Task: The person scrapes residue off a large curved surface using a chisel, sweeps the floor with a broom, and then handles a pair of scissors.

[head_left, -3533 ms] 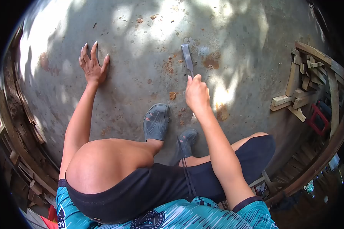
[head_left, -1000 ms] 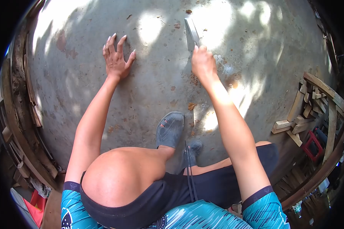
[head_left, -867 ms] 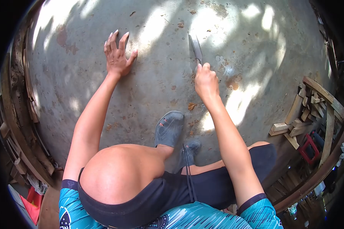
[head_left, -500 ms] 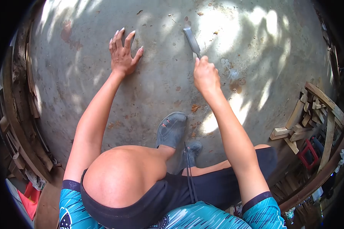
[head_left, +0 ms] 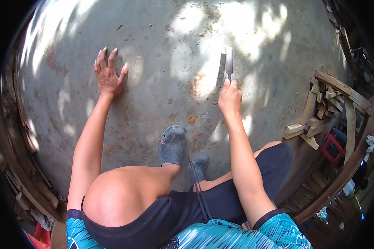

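My right hand [head_left: 230, 98] is closed around the handle of a chisel [head_left: 229, 61], and most of the handle is hidden inside the fist. Its flat metal blade points away from me, over a sunlit patch of the concrete floor [head_left: 153, 62]. A dark shadow lies just left of the blade, so the blade appears raised off the floor. Farther left, my left hand [head_left: 108, 78] rests on the concrete with its fingers spread and nothing in it.
Scrap wood pieces [head_left: 316, 110] are stacked at the right, beside a red plastic object [head_left: 331, 147]. Long wooden boards [head_left: 18, 137] line the left edge. My shoe [head_left: 171, 145] stands on the floor between my arms, near a dry leaf [head_left: 192, 119].
My right hand has shifted right across the floor, and the chisel has swung from leaning left to pointing straight ahead. The left hand stays spread on the floor. The camera view has shifted.
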Action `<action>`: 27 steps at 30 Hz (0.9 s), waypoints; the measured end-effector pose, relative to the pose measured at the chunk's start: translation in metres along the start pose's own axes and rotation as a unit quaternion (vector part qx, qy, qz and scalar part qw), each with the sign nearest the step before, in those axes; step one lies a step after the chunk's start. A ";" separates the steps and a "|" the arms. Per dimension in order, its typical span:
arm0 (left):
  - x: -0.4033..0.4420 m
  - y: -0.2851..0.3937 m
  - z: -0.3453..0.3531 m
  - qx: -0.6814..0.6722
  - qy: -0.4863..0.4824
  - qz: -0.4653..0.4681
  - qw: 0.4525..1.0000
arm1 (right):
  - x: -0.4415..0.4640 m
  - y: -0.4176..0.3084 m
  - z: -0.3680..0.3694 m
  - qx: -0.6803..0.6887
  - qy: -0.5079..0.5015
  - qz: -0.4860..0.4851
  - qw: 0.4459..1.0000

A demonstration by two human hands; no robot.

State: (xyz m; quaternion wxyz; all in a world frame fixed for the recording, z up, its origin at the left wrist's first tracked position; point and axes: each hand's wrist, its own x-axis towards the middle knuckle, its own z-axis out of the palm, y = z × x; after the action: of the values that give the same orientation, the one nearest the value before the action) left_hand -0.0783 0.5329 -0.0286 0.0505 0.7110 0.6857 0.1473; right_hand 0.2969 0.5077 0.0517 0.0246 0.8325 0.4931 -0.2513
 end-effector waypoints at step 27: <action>-0.001 0.004 0.000 0.024 -0.018 0.018 0.999 | 0.076 0.033 -0.017 0.024 0.065 -0.015 0.997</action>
State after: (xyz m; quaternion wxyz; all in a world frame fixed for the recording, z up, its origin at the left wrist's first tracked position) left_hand -0.0749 0.5314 -0.0274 0.0426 0.7268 0.6752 0.1188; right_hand 0.3612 0.5574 0.0260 -0.0318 0.8399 0.5001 -0.2086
